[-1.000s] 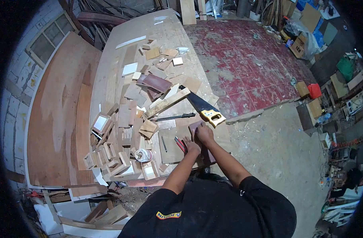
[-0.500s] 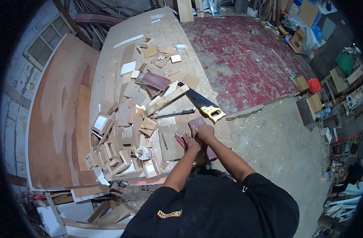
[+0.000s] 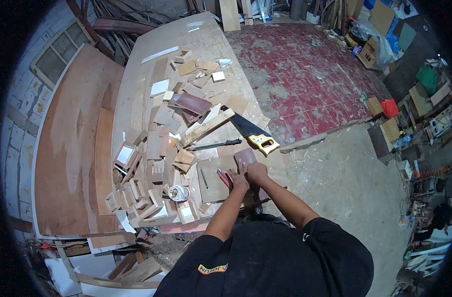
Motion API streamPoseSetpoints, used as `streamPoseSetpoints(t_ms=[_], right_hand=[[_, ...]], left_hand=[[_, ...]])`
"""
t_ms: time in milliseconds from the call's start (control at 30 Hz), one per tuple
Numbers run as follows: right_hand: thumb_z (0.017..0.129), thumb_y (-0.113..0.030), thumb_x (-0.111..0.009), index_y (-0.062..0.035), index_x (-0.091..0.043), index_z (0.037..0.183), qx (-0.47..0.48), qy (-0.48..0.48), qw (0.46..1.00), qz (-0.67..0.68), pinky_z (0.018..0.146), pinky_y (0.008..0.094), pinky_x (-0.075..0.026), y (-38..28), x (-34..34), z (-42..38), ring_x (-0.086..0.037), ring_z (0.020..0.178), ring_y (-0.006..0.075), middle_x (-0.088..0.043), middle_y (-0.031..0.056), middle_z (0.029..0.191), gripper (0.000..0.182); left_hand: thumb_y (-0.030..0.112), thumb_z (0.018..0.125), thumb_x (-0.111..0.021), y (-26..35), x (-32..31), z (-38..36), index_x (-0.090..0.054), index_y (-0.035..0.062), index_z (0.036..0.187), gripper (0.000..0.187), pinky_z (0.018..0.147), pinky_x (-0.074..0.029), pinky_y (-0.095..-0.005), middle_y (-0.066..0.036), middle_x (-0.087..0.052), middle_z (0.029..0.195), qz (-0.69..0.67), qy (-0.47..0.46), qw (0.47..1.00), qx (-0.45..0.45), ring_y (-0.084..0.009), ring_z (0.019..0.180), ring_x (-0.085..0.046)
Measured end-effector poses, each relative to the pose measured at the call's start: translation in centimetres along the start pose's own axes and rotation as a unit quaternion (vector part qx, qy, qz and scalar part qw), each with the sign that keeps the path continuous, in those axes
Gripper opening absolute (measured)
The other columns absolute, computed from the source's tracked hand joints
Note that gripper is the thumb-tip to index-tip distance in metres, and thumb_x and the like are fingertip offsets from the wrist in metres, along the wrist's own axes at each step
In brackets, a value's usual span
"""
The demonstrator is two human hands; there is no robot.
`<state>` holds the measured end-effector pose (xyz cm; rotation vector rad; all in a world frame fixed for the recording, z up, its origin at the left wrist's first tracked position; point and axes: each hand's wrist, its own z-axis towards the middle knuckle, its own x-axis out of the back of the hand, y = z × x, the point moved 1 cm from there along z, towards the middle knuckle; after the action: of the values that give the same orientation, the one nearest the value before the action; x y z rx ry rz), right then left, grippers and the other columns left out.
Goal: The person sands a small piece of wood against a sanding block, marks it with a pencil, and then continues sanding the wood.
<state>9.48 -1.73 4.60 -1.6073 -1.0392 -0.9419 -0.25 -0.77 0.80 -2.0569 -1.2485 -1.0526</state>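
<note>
A dark reddish-brown board (image 3: 244,155) lies under both my hands at the near edge of the workbench. My left hand (image 3: 239,179) presses on it, fingers stretched out and apart. Beside it, my right hand (image 3: 257,173) is closed in a fist against the board; whatever it may hold is hidden. Just left of my left hand lies a red and dark slender tool (image 3: 224,177), partly covered. Farther left, a dark pencil-like stick (image 3: 204,178) rests on a flat brown sheet (image 3: 213,193).
A handsaw (image 3: 250,131) with a yellow handle lies beyond my hands, near a wooden batten (image 3: 207,128) and a long black tool (image 3: 213,145). Small wooden frames (image 3: 142,190), offcuts and a white tub (image 3: 178,192) crowd the left side. A large plywood panel (image 3: 72,143) leans farther left.
My right fist has slid slightly toward my body along the board. The fingers of my left hand now lie more spread and farther forward on it.
</note>
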Motion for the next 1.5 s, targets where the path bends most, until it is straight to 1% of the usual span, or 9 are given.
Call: streamPoseSetpoints(t_ms=[133,400,700,767,833,967,1267,1433,1500], right_hand=[[0.079,-0.018,-0.053,-0.0018,-0.065,0.081,-0.007,0.045,0.999,0.004,0.064,0.0442,-0.052,0.0,0.8,1.9,-0.064,0.073,0.0346,-0.060,0.0217,0.089,0.020],[0.079,-0.019,-0.052,0.0000,-0.063,0.082,0.011,0.139,0.990,0.033,0.065,0.0443,-0.053,0.9,-2.0,2.3,-0.064,0.074,0.0357,-0.059,0.0227,0.095,0.022],[0.083,-0.021,-0.050,0.0011,-0.065,0.088,-0.014,-0.080,0.997,0.000,0.067,0.0459,-0.052,-1.0,2.4,0.9,-0.064,0.079,0.0339,-0.058,0.0222,0.100,0.027],[0.079,-0.017,-0.052,0.0006,-0.062,0.085,0.023,0.122,0.991,0.058,0.066,0.0468,-0.052,-0.9,1.7,2.0,-0.063,0.077,0.0373,-0.057,0.0248,0.099,0.021],[0.079,-0.016,-0.053,0.0012,-0.060,0.086,0.008,0.128,0.990,0.056,0.067,0.0469,-0.051,-0.6,0.8,2.9,-0.062,0.079,0.0376,-0.055,0.0245,0.102,0.020],[0.079,-0.019,-0.053,0.0016,-0.062,0.088,0.028,0.141,0.988,0.060,0.067,0.0465,-0.051,0.0,-0.6,2.2,-0.063,0.078,0.0373,-0.056,0.0244,0.101,0.024],[0.087,-0.028,-0.047,-0.0007,-0.065,0.081,-0.017,-0.081,0.997,-0.002,0.064,0.0463,-0.052,-1.0,1.1,1.0,-0.064,0.073,0.0352,-0.062,0.0206,0.086,0.033],[0.078,-0.019,-0.054,0.0002,-0.065,0.076,0.000,0.193,0.981,0.029,0.062,0.0467,-0.052,0.0,-0.6,2.7,-0.065,0.074,0.0355,-0.059,0.0242,0.095,0.022],[0.081,-0.024,-0.053,0.0003,-0.065,0.078,-0.001,0.166,0.986,0.023,0.063,0.0467,-0.052,0.1,-1.3,2.2,-0.065,0.074,0.0351,-0.059,0.0238,0.097,0.027]], left_hand=[[0.044,0.065,-0.074,0.2,-1.0,1.4,0.008,0.0175,0.146,0.118,0.106,0.001,-0.0610,-0.013,0.024,0.148,0.038,0.023,0.999,0.022,-0.0470,0.135,-0.013],[0.027,0.069,-0.069,0.1,1.3,-0.6,0.014,0.0178,0.144,0.112,0.108,0.003,-0.0572,-0.011,0.021,0.150,-0.018,-0.060,0.998,0.022,-0.0460,0.136,-0.010],[0.044,0.076,-0.060,0.0,0.7,-0.4,0.000,0.0161,0.146,0.097,0.106,0.001,-0.0622,-0.011,0.020,0.150,0.018,-0.018,1.000,0.003,-0.0486,0.134,-0.010],[0.044,0.076,-0.061,0.5,-0.5,1.6,-0.002,0.0150,0.147,0.096,0.106,0.001,-0.0620,-0.011,0.020,0.150,0.077,-0.098,0.992,0.029,-0.0486,0.134,-0.010],[0.044,0.076,-0.061,0.6,-1.4,1.9,-0.004,0.0139,0.147,0.096,0.106,0.000,-0.0619,-0.010,0.021,0.150,0.134,-0.177,0.973,0.054,-0.0485,0.134,-0.010],[0.044,0.078,-0.059,0.1,0.5,0.0,-0.004,0.0132,0.146,0.093,0.107,0.001,-0.0608,-0.009,0.024,0.149,0.062,-0.062,0.995,0.037,-0.0475,0.135,-0.009],[0.047,0.076,-0.060,0.1,-0.2,-0.2,0.010,0.0191,0.145,0.102,0.106,0.003,-0.0621,-0.014,0.024,0.148,0.038,-0.005,0.999,0.011,-0.0469,0.135,-0.011],[0.047,0.074,-0.062,0.2,0.3,0.1,0.010,0.0171,0.145,0.105,0.107,0.004,-0.0606,-0.016,0.023,0.148,0.035,-0.051,0.998,0.029,-0.0471,0.135,-0.011],[0.025,0.069,-0.069,0.1,2.3,-1.2,0.016,0.0188,0.144,0.113,0.108,0.005,-0.0568,-0.013,0.017,0.150,-0.058,-0.086,0.994,0.042,-0.0432,0.137,-0.009]])
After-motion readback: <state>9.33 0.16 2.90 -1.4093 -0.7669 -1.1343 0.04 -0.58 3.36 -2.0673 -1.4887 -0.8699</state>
